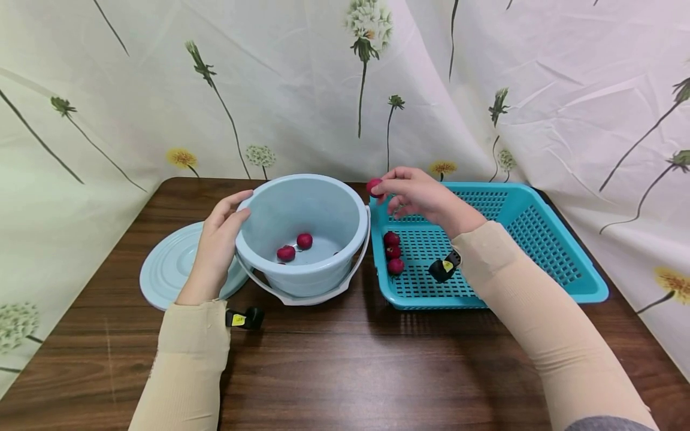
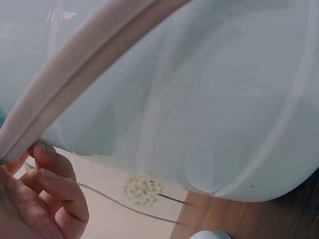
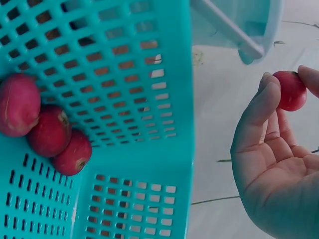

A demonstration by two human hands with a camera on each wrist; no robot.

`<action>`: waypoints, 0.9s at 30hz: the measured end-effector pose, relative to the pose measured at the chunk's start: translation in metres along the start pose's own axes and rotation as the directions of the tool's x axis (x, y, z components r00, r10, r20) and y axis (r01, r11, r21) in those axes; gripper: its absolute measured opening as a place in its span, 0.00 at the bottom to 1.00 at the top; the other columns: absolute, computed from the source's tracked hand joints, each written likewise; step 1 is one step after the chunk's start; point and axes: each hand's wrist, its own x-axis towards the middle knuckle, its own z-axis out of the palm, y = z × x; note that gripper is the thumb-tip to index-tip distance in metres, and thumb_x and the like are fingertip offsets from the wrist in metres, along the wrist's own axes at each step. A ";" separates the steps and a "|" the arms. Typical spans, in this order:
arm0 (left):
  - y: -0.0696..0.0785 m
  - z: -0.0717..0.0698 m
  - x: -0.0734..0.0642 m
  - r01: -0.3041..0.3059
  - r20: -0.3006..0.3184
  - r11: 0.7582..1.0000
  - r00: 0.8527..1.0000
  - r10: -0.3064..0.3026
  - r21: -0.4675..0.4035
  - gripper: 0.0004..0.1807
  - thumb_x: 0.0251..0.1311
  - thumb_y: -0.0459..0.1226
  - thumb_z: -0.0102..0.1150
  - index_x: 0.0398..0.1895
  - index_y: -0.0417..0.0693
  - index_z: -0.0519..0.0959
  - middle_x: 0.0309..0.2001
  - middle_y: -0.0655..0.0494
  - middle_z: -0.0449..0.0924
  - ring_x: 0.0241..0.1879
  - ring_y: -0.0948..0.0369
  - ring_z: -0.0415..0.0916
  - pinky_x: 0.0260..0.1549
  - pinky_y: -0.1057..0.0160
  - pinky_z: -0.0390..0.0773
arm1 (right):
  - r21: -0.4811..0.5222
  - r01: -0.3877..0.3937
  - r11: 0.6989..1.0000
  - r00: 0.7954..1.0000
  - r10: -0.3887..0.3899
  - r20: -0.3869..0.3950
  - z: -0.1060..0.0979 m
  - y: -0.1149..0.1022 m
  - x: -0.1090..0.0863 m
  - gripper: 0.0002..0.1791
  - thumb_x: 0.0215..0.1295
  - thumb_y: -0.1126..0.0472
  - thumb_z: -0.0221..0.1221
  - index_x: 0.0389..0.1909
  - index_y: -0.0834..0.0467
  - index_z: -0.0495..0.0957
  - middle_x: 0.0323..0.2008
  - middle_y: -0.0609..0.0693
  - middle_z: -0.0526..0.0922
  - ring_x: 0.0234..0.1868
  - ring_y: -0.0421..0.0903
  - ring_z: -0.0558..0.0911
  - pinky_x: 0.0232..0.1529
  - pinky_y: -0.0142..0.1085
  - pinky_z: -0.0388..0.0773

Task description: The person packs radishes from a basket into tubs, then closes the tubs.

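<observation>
My right hand (image 1: pixel 417 194) pinches a red radish (image 3: pixel 290 90) between thumb and fingertips, above the far left corner of the turquoise basket (image 1: pixel 431 303), on the bucket's side. Three more radishes (image 1: pixel 395 266) lie in a row along the basket's left side. To the left stands a pale blue bucket (image 1: pixel 302 278) with two radishes (image 1: pixel 304 241) plain to see on its floor and bits of others partly hidden by the near rim. My left hand (image 1: pixel 214 242) holds the bucket's left rim, fingers curled at its edge in the left wrist view.
A pale blue lid (image 1: pixel 167 263) lies on the dark wooden table (image 1: pixel 323 371), left of the bucket and partly behind my left arm. The bucket's white handle (image 1: pixel 318 297) hangs down along its front. A flower-printed cloth (image 1: pixel 302 90) hangs behind the table.
</observation>
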 end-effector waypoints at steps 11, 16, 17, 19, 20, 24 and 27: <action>-0.001 0.000 0.001 -0.006 -0.006 1.000 1.000 0.006 0.002 0.25 0.75 0.50 0.41 0.71 0.58 0.67 0.53 0.60 0.71 0.48 0.63 0.73 0.42 0.72 0.77 | 0.012 0.056 0.998 0.996 -0.057 0.069 0.019 -0.014 -0.010 0.14 0.66 0.57 0.62 0.47 0.58 0.72 0.36 0.52 0.84 0.26 0.46 0.78 0.33 0.38 0.79; 0.000 0.000 0.001 -0.001 -0.004 1.000 1.000 0.001 0.000 0.25 0.75 0.50 0.41 0.71 0.59 0.67 0.55 0.59 0.71 0.48 0.63 0.73 0.42 0.72 0.77 | 0.003 0.081 0.997 0.991 -0.081 0.108 0.027 -0.019 -0.015 0.14 0.66 0.58 0.61 0.48 0.58 0.71 0.37 0.53 0.83 0.26 0.46 0.78 0.34 0.38 0.80; 0.000 0.000 0.001 -0.001 -0.004 1.000 1.000 0.001 0.000 0.25 0.75 0.50 0.41 0.71 0.59 0.67 0.55 0.58 0.71 0.48 0.63 0.73 0.42 0.72 0.77 | 0.002 0.086 0.996 0.990 -0.086 0.116 0.029 -0.020 -0.016 0.14 0.66 0.58 0.61 0.48 0.58 0.71 0.37 0.53 0.83 0.26 0.46 0.79 0.33 0.38 0.80; 0.001 0.000 0.001 -0.001 -0.003 1.000 1.000 0.001 0.000 0.25 0.75 0.50 0.40 0.71 0.59 0.67 0.57 0.57 0.71 0.49 0.63 0.73 0.42 0.72 0.77 | 0.009 0.094 0.996 0.987 -0.094 0.130 0.031 -0.022 -0.017 0.14 0.66 0.59 0.61 0.48 0.59 0.71 0.37 0.54 0.82 0.25 0.46 0.78 0.33 0.38 0.80; 0.001 0.000 0.000 0.000 -0.002 1.000 1.000 0.000 0.001 0.25 0.75 0.50 0.40 0.71 0.59 0.67 0.58 0.56 0.71 0.49 0.63 0.73 0.42 0.73 0.77 | 0.014 0.096 0.995 0.986 -0.097 0.135 0.032 -0.023 -0.017 0.14 0.66 0.59 0.61 0.48 0.59 0.71 0.37 0.54 0.82 0.25 0.45 0.78 0.32 0.38 0.80; 0.000 0.000 0.000 0.003 -0.002 1.000 1.000 -0.003 0.005 0.25 0.75 0.50 0.40 0.72 0.59 0.66 0.60 0.52 0.70 0.50 0.63 0.73 0.43 0.73 0.77 | 0.027 0.101 0.995 0.983 -0.104 0.150 0.035 -0.025 -0.017 0.14 0.66 0.59 0.61 0.48 0.59 0.71 0.38 0.56 0.82 0.24 0.45 0.78 0.31 0.37 0.80; 0.000 0.000 0.000 0.007 -0.001 1.000 1.000 -0.007 0.004 0.25 0.75 0.50 0.40 0.72 0.58 0.66 0.61 0.51 0.70 0.50 0.63 0.73 0.43 0.72 0.76 | 0.021 0.104 0.994 0.981 -0.106 0.163 0.038 -0.026 -0.017 0.15 0.66 0.60 0.61 0.49 0.59 0.71 0.39 0.56 0.82 0.23 0.46 0.78 0.30 0.37 0.80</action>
